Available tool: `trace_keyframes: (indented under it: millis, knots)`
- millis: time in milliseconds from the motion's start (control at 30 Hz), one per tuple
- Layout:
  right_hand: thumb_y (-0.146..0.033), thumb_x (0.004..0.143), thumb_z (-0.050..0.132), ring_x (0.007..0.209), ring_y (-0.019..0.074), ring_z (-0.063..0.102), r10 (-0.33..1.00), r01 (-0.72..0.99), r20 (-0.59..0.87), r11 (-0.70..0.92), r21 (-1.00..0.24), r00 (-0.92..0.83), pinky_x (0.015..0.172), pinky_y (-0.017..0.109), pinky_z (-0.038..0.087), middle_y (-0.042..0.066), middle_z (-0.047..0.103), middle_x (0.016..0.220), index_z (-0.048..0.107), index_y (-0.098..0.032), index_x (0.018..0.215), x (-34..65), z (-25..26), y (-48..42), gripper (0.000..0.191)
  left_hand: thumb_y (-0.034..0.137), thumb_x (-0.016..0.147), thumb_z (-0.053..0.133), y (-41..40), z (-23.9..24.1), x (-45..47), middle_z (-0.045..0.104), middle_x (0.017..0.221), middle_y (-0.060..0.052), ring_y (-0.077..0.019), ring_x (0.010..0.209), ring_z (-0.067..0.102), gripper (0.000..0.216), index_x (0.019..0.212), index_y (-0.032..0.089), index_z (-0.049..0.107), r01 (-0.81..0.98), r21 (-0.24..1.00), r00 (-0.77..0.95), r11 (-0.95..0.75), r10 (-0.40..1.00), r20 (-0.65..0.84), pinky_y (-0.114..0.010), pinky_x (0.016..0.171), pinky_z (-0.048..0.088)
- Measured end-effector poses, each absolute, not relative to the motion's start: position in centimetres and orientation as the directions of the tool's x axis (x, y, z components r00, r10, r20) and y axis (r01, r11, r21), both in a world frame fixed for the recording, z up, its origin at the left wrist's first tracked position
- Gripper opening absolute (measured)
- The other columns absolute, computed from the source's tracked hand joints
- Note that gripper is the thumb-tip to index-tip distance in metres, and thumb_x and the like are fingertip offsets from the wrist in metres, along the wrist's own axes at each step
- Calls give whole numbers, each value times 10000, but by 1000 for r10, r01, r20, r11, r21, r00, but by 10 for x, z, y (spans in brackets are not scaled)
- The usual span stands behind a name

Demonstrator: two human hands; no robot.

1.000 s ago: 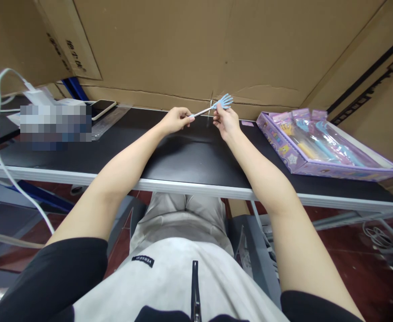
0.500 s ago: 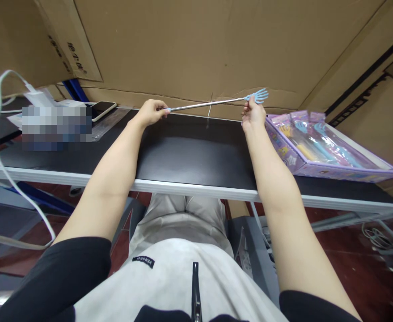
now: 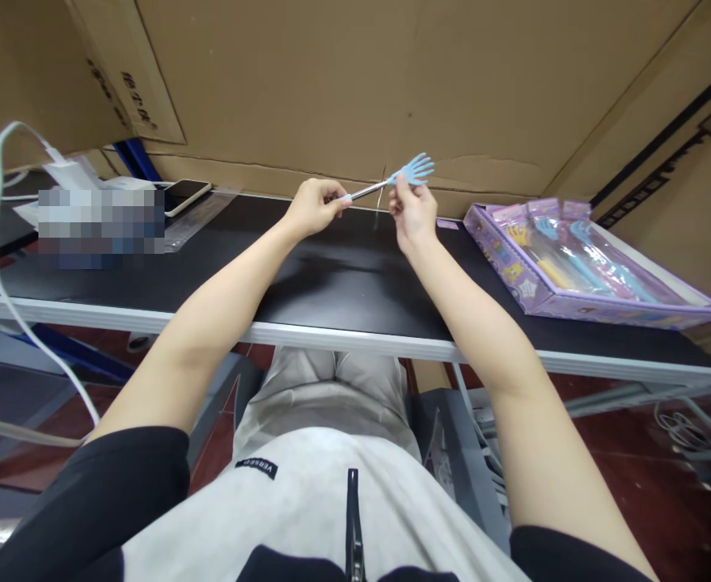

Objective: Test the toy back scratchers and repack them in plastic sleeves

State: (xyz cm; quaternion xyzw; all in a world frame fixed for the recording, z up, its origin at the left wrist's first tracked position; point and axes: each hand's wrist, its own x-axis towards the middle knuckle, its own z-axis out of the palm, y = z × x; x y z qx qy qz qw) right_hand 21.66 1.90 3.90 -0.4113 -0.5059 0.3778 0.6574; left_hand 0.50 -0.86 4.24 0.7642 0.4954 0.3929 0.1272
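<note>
A telescopic back scratcher (image 3: 368,191) with a light-blue hand-shaped head is held up over the black tabletop, in front of the cardboard. My left hand (image 3: 317,205) pinches its handle end. Just below the spread blue fingers, my right hand (image 3: 414,212) grips the other end. Only a short length of metal rod shows between the two hands. To the right stands an open purple display box (image 3: 543,303) with several back scratchers in clear wrappers, some blue and one yellow.
On the left lie a phone (image 3: 186,196), a clear plastic bag (image 3: 201,222) and a white charger (image 3: 76,176) with its cable hanging over the table's edge (image 3: 355,339). Tall cardboard (image 3: 355,81) walls off the back. A small purple label (image 3: 447,224) lies near the box.
Both hands have come closer together, and the back scratcher's rod has slid in from long to short. The purple label beside the box now shows.
</note>
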Motion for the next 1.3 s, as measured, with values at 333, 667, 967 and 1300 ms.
trace_keyframes:
  millis: [333,667,967,1300]
  knots:
    - [-505,875,932,580,61,559,960,-212,192,235,-949,203,516,177,371,-85,598,673,564,-238,816,200,31,10,459,342,914,699,8,28,1,703,773,-51,-245,863,653,155,846,202,703,601,628,200,-495,853,482,-410,922,525]
    - [-553,1157,484,618,50,528,871,-231,201,331,-915,449,594,202,350,-49,561,783,526,-206,868,288,62,60,454,392,1014,664,15,41,-65,665,754,0,-261,1088,572,238,862,209,654,788,530,49,-314,889,454,-544,1161,256]
    - [-664,1093,553,715,104,605,853,-139,275,369,-919,444,620,238,393,-32,577,810,465,-229,834,299,46,74,514,361,992,663,15,41,-72,682,735,-10,-270,1034,605,188,876,218,701,819,495,45,-291,892,450,-567,1180,259]
    - [-651,879,861,743,100,658,912,-102,329,362,-927,245,632,216,437,-46,648,780,589,-231,849,215,20,31,502,382,1000,590,2,27,0,756,888,-76,-313,1057,652,268,1059,220,796,769,416,229,-484,818,529,-576,1199,319]
